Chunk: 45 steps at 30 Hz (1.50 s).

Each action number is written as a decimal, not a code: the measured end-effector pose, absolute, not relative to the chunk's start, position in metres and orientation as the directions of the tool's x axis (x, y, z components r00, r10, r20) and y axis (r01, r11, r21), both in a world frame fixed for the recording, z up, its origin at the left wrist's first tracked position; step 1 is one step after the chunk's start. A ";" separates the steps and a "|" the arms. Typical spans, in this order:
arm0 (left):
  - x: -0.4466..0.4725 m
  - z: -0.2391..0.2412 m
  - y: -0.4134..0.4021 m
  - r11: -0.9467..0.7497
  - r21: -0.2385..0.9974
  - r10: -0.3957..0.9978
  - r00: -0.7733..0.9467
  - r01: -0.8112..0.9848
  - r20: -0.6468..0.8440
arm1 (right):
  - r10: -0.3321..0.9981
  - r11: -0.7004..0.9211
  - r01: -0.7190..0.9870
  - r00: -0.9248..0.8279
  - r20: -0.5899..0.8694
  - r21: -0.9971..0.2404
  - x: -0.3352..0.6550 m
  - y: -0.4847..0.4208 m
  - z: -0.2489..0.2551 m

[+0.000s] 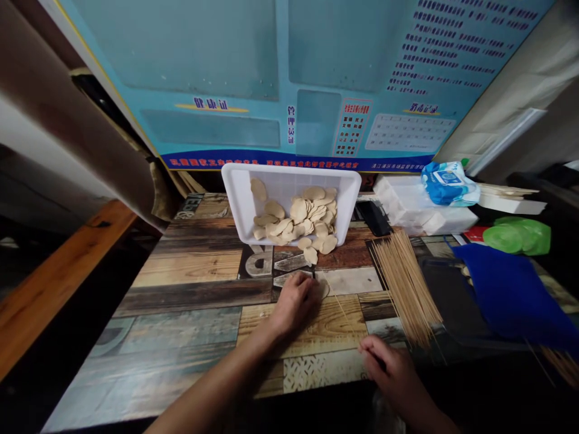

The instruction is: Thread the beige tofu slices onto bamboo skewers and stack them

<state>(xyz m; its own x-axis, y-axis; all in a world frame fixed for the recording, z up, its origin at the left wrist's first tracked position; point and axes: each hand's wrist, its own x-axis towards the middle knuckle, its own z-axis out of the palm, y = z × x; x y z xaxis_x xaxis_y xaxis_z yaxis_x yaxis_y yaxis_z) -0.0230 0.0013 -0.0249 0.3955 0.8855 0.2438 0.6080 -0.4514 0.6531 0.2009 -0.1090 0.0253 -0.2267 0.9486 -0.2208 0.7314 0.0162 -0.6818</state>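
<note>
My left hand (296, 298) rests low over the table with its fingers curled in, closed at the edge of a pale, thin oval slice (324, 289). A thin bamboo skewer (338, 299) runs from beside that slice toward my right hand (384, 361). The right fingers are pinched together in line with the skewer's near end. Whether the tip has entered the slice I cannot tell. Beyond my left hand, a white plastic tub (235, 208) lies tipped toward me, with many pale slices (298, 211) inside and several spilling over its lip onto the table.
A bundle of bamboo skewers (404, 289) lies right of centre, near a dark tray (452, 301) and a blue cloth (515, 295). Behind are a black phone (374, 218), a wipes pack (450, 184) and green plastic (518, 235). A blue board (280, 132) stands along the back.
</note>
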 end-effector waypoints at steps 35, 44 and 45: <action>-0.020 0.001 0.003 0.104 0.988 0.984 0.155 -0.114 -0.086 | 0.929 0.057 0.754 -0.280 -0.242 -0.654 0.203 -0.113 0.015; -0.023 0.000 0.010 0.454 0.707 0.891 0.283 -0.542 -0.356 | 0.938 0.124 0.739 -0.305 -0.165 -0.662 0.210 -0.116 0.002; -0.023 0.000 0.010 0.472 0.692 0.881 0.308 -0.546 -0.358 | 0.944 0.121 0.734 -0.294 -0.152 -0.669 0.210 -0.117 0.001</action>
